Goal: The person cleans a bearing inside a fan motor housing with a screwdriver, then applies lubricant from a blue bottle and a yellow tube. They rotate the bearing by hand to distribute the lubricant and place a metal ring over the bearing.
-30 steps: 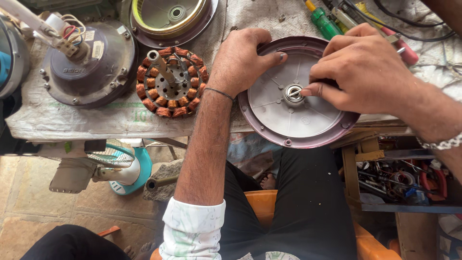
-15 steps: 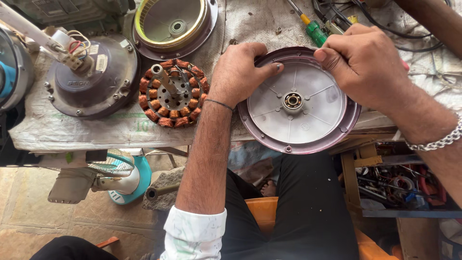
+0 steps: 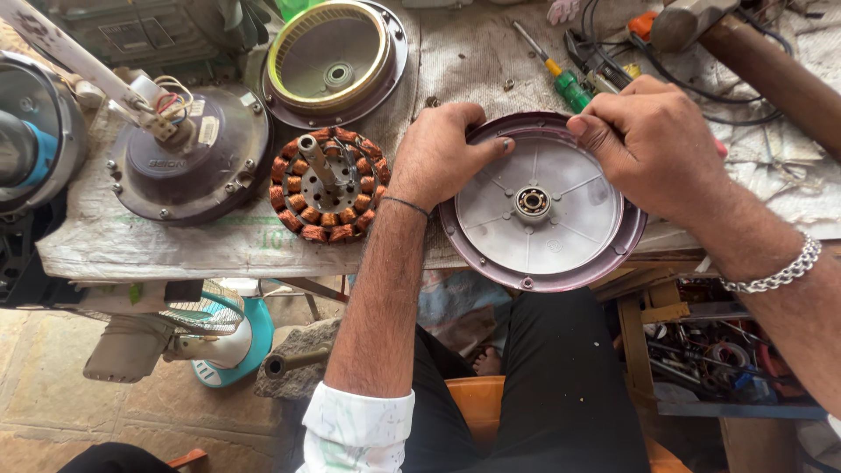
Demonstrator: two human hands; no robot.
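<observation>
At the near edge of the workbench (image 3: pixel 219 245), a round maroon-rimmed fan motor cover (image 3: pixel 543 206) is seen lying open side up, its pale ribbed inside and central bearing (image 3: pixel 532 202) exposed; part of it overhangs the bench edge above the person's lap. The cover is gripped at its rim by both hands. The left hand (image 3: pixel 442 153) is closed over the rim at about ten o'clock, the thumb stretched along the edge toward twelve. The right hand (image 3: pixel 653 140) is curled over the rim at about one o'clock, fingers bent; whether something small is pinched in it cannot be told.

Just beside the left hand, at nine o'clock from the cover, a stator with copper windings (image 3: pixel 326 186) and an upright shaft is laid. Farther left, a dark domed motor housing (image 3: pixel 188 162) with coloured wires is set. Beyond the stator, at about eleven o'clock from the cover, another housing shell with a yellow-green inner ring (image 3: pixel 333 57) is placed. At twelve o'clock, a green-handled screwdriver (image 3: pixel 561 74) is lying near black cables (image 3: pixel 613 52).
</observation>
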